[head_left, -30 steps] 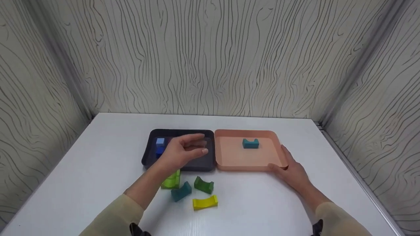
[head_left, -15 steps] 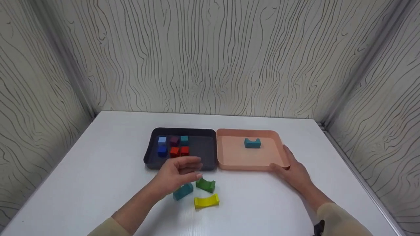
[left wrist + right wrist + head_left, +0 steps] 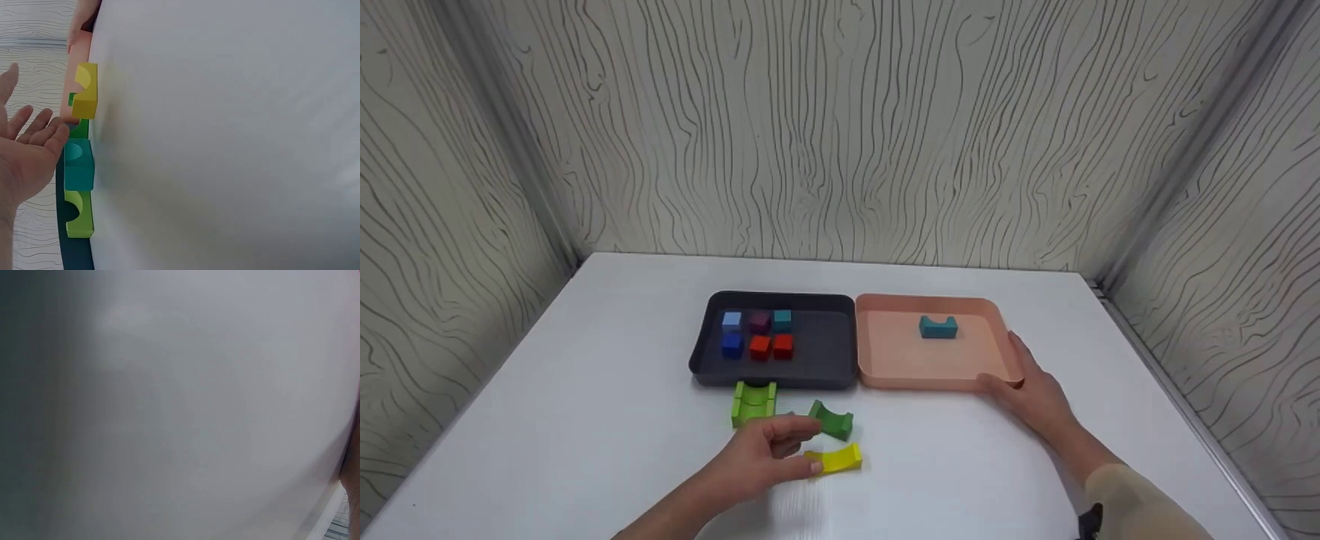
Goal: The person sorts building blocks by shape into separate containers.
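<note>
My left hand (image 3: 757,461) hovers over the near blocks with thumb and fingers apart, holding nothing. By its fingertips lie a yellow arch-shaped block (image 3: 844,458) and a dark green one (image 3: 832,421). Lime green arch blocks (image 3: 754,405) sit against the dark tray's front. A teal block (image 3: 79,166), almost wholly hidden by the hand in the head view, shows in the left wrist view. My right hand (image 3: 1039,397) holds the near right corner of the pink tray (image 3: 900,364), thumb at its front and fingers along its side. Inside that tray is one teal arch block (image 3: 938,328).
Side by side with the pink tray stands a dark tray (image 3: 821,341) with several small cubes (image 3: 760,346) in red, blue, purple and teal. Patterned panels (image 3: 840,135) enclose the white table (image 3: 585,420). The right wrist view shows mostly blurred white surface.
My left hand has come back from above the dark tray toward me, down over the loose blocks, uncovering the cubes. The right hand stays at the pink tray's corner.
</note>
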Demonstrator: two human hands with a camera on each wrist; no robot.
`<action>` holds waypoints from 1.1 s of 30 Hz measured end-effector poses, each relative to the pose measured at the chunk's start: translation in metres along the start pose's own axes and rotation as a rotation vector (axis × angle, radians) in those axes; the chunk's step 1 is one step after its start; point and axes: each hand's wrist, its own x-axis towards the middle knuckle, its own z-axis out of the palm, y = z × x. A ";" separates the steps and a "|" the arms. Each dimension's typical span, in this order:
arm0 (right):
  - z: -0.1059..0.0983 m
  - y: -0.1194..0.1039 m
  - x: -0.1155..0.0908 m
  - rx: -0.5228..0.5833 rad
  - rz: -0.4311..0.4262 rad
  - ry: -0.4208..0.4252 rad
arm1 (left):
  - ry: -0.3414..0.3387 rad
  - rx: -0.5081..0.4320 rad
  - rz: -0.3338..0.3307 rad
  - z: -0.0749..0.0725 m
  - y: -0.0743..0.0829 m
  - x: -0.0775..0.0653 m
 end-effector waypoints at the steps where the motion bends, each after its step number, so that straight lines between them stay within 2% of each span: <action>1: 0.000 0.000 0.000 -0.003 -0.003 0.000 | -0.006 -0.002 -0.004 0.000 -0.002 0.000; 10: -0.001 0.002 0.000 -0.004 0.004 -0.008 | 0.000 -0.016 -0.060 0.003 -0.014 -0.001; 18: -0.004 0.000 0.000 0.009 0.010 -0.020 | 0.000 0.021 -0.043 0.005 -0.022 0.002; 33: -0.003 -0.003 0.000 -0.013 0.035 -0.024 | 0.067 0.139 -0.044 0.010 -0.030 0.003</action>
